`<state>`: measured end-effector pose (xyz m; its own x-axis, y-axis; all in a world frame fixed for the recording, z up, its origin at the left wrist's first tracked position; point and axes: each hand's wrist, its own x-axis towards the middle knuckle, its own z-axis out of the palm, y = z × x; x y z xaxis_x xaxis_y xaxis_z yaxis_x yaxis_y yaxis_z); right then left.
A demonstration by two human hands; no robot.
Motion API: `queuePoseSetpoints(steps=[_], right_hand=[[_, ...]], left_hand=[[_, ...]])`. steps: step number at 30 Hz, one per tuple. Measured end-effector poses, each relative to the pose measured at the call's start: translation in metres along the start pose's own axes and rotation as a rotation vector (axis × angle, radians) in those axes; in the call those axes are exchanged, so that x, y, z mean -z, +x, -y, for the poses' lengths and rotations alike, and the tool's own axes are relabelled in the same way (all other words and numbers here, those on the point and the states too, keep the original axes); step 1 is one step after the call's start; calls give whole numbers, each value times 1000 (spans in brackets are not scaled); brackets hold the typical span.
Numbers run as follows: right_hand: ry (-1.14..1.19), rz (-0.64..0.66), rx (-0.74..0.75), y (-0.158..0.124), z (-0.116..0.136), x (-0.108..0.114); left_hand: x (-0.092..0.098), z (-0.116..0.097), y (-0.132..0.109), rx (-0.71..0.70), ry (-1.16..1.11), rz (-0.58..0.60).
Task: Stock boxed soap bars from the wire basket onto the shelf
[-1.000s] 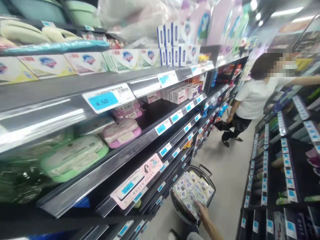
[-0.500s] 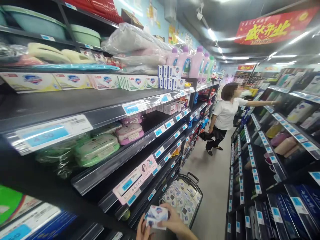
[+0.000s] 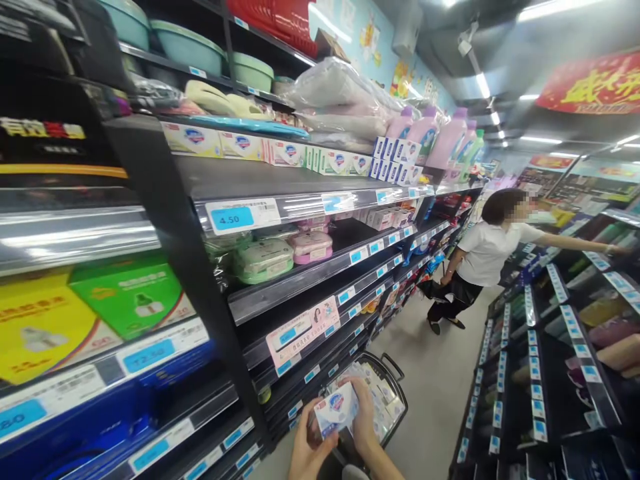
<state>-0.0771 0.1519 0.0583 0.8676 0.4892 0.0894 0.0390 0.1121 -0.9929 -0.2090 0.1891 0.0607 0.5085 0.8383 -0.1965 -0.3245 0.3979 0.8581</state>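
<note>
Left grip [image 3: 309, 448], one bare hand, thumb on the lower edge of a white-and-blue soap box [image 3: 336, 408]; right grip [image 3: 365, 417], its pair, curled round the right end. We record both as grasping that box, tilted, printed face up, over or just before the near end of a black-rimmed basket [image 3: 405, 404]; which, we cannot tell. Whether a second box lies beneath is likewise unclear. Basket: on the floor [image 3: 435, 373], beside the left-hand shelving [image 3: 265, 177], bearing similar white boxes [image 3: 387, 393]. Hazards, as we judge them: a drop, should the thumb slacken on smooth card; crushed corners, should both grips squeeze hard; a knock, should an elbow stray into the shelving.
</note>
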Motion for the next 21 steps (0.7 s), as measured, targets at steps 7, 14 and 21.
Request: queuePoseSetpoints(steps=[7,14,21], right_hand=[[134,-29,-46,-7,6,-13],[144,3,-103,-12,4,-16],[114,-60,-118,-14,29,-17]], left_hand=[[17,0,-6,-28,-159,49],[31,1,-11,-38,-45,-77],[32,-11,-9,-4,-33,65]])
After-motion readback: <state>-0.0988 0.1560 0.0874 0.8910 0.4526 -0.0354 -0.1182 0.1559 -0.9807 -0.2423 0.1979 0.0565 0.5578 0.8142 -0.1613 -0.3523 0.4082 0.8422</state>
